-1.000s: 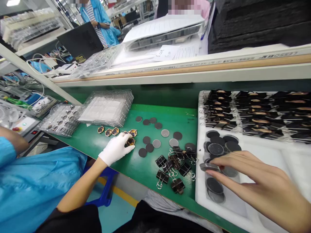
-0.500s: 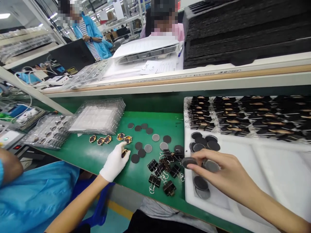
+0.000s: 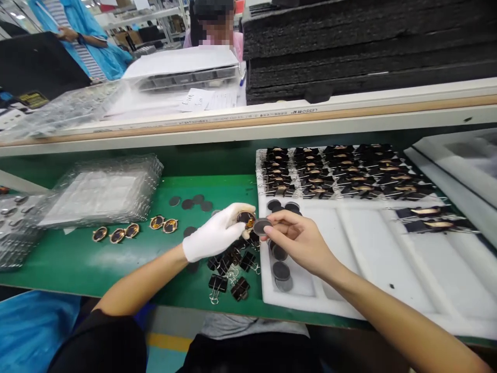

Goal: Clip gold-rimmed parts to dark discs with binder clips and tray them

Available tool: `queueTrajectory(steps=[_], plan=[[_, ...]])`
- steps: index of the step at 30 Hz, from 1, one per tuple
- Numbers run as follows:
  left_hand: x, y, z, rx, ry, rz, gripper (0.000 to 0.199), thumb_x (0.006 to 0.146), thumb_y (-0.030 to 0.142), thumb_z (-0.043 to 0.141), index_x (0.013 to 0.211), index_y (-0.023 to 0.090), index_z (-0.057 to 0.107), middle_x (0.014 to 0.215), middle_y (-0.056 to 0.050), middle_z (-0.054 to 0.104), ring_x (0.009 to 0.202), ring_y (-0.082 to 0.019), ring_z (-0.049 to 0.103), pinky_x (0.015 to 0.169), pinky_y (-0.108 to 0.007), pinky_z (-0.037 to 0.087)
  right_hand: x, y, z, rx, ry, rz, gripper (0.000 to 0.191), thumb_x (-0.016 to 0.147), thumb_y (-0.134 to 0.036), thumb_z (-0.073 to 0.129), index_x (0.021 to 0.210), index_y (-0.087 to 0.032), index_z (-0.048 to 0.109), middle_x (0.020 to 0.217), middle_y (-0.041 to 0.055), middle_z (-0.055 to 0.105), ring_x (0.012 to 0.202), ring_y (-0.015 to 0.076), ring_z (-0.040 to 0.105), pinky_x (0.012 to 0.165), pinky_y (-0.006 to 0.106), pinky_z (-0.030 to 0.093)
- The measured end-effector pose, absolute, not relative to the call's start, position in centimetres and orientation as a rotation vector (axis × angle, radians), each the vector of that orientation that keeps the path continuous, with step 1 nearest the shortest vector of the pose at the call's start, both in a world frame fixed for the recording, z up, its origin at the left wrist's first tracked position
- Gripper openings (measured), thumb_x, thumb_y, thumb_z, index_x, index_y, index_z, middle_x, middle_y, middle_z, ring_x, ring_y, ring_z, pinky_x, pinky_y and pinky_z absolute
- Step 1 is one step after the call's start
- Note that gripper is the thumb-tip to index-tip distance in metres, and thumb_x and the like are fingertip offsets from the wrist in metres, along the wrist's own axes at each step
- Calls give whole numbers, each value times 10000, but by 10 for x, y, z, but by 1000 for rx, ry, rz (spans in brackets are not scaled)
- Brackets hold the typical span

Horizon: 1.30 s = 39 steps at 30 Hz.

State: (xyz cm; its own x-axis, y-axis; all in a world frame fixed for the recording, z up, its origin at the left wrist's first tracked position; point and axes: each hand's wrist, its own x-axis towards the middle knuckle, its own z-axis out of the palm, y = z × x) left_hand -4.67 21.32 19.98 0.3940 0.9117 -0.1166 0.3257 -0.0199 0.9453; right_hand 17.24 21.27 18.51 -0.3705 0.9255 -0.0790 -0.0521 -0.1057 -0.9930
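Note:
My left hand [image 3: 213, 233], in a white glove, is closed on a round gold-rimmed piece [image 3: 244, 217] with a dark, amber-marked face. Between the thumb and fingers of my bare right hand [image 3: 303, 241] is a dark round disc [image 3: 262, 227]. The disc is held right beside the gold-rimmed piece; whether they touch I cannot tell. Below the hands, several black binder clips [image 3: 218, 283] lie on the green table. More dark discs [image 3: 281, 270] rest on the white foam tray [image 3: 322, 305] by my right hand. Other gold-rimmed pieces [image 3: 170, 226] lie to the left.
Rows of clipped pieces [image 3: 314, 173] fill the tray's far side. A stack of clear plastic trays [image 3: 104, 191] stands at the left. A white shelf edge [image 3: 217, 129] crosses above the table, with black foam sheets [image 3: 349, 52] on it. Two people are beyond.
My left hand has lifted the gold-rimmed piece and brought it right, towards the tray. My right hand has brought its disc to meet it. The view has swung right.

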Motion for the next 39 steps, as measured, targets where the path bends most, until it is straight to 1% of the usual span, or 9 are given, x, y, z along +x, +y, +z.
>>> queueTrajectory(steps=[2,7,14,18,21,23,28,33,39], plan=[[-36,222,198,1621,1077,646,446,952,222,455,1396,212,500,1185,-87,692,879,-176,706,826,-357,608,176,215,181,-1028,-1419,1454,295,843,-463,776,970,-227,654,788,28,735,726,206,746,713,368,614],[-33,230,212,1929,1055,473,611,964,226,486,1566,239,382,1513,-93,567,1315,-268,604,1111,-433,521,183,222,165,-1110,-1524,1132,272,879,-397,759,1047,-255,599,770,-9,661,733,186,687,731,359,584],[-31,228,206,2049,1019,476,555,1044,322,428,1589,243,366,1554,-69,544,1353,-232,597,1123,-371,506,181,220,169,-1070,-1776,1018,161,964,-331,659,1105,-258,686,1006,62,658,811,183,647,710,346,568],[-43,234,211,2229,1158,401,534,1035,422,468,1536,240,433,1248,-52,748,1051,-206,743,900,-308,565,184,218,179,-1035,-1722,1089,124,976,-314,653,1073,-255,703,1061,67,705,893,194,686,739,324,589],[-63,244,219,2471,1383,48,418,1030,504,433,1149,206,700,811,-53,754,790,-228,735,727,-310,512,190,218,181,-1033,-1577,1111,85,964,-300,682,1033,-257,708,975,35,746,815,165,712,735,296,603],[-74,248,220,2511,1432,-292,501,983,621,456,895,202,716,679,-61,689,689,-240,699,644,-306,457,192,219,181,-1017,-1527,1109,65,944,-294,714,999,-259,721,929,23,758,759,149,711,698,274,602],[-67,240,208,2493,1345,-564,640,851,795,532,986,189,686,760,-90,691,631,-263,669,561,-310,410,190,220,175,-982,-1539,1166,62,918,-273,746,979,-262,742,916,21,761,762,143,713,702,260,600],[-41,235,193,2844,1197,-277,428,965,582,540,965,173,665,864,-108,693,744,-281,704,619,-328,438,195,221,171,-921,-1584,1224,103,942,-255,710,1038,-277,738,948,31,750,851,169,721,763,299,601],[-52,238,209,2906,1210,-15,370,1033,470,449,889,186,639,685,-39,632,608,-214,643,566,-306,339,192,220,177,-782,-2007,1185,135,931,-221,705,1049,-247,765,1452,117,598,1210,261,669,1036,439,537]])
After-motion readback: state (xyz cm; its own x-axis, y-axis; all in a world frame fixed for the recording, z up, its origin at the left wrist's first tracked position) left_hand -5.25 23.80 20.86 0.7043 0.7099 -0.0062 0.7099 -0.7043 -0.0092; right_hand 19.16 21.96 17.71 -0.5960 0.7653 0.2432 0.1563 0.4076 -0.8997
